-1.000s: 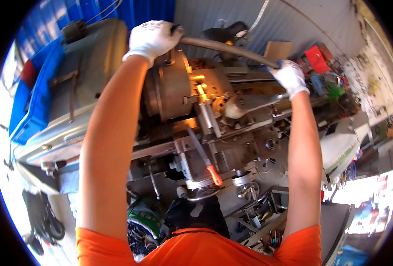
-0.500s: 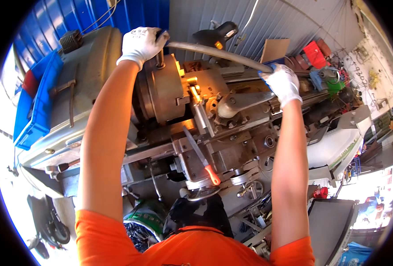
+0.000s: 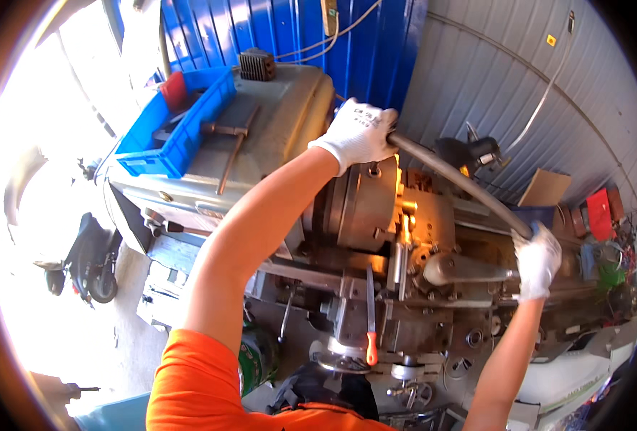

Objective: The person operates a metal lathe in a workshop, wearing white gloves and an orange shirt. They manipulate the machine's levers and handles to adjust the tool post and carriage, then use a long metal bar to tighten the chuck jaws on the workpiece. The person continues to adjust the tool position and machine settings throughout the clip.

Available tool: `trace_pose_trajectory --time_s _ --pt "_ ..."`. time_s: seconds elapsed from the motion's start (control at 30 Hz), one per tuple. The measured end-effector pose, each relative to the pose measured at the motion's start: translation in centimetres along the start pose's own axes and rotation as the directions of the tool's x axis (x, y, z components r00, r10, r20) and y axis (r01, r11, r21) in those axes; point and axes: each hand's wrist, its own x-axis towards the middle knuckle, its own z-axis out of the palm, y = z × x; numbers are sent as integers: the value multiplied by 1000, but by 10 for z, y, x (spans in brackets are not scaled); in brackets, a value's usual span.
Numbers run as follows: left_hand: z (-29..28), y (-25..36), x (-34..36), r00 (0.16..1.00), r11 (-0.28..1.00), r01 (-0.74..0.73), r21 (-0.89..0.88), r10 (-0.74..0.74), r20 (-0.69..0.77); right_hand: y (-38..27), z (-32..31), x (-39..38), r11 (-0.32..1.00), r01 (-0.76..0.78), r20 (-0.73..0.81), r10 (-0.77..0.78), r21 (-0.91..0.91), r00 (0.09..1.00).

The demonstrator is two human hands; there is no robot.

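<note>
My left hand, in a white glove, is closed at the far end of a long grey metal pipe, just above the lathe chuck. Its fingers hide that end of the pipe. A short metal stem stands up from the chuck beneath this hand. My right hand, also gloved, is wrapped round the pipe's other end, lower and to the right. The pipe slants across above the lathe carriage. Below the chuck lies a file with an orange handle, on the machine's front.
A blue bin and a T-shaped bar tool rest on the headstock. A black lamp stands behind the carriage. Handwheels stick out at the front. A parked scooter is at the left.
The view has swung left, so the lathe sits further right and lower. Both hands still grip the pipe, which now slopes more steeply down to the right.
</note>
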Motion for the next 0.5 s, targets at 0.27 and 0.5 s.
trace_pose_trajectory --time_s 0.27,0.5 --pt "-79 -52 26 985 916 -121 383 64 157 -62 -41 -87 716 253 222 -498 650 838" --pt "-36 -174 22 938 617 -326 716 118 325 -262 19 -152 102 -274 278 -611 956 741"
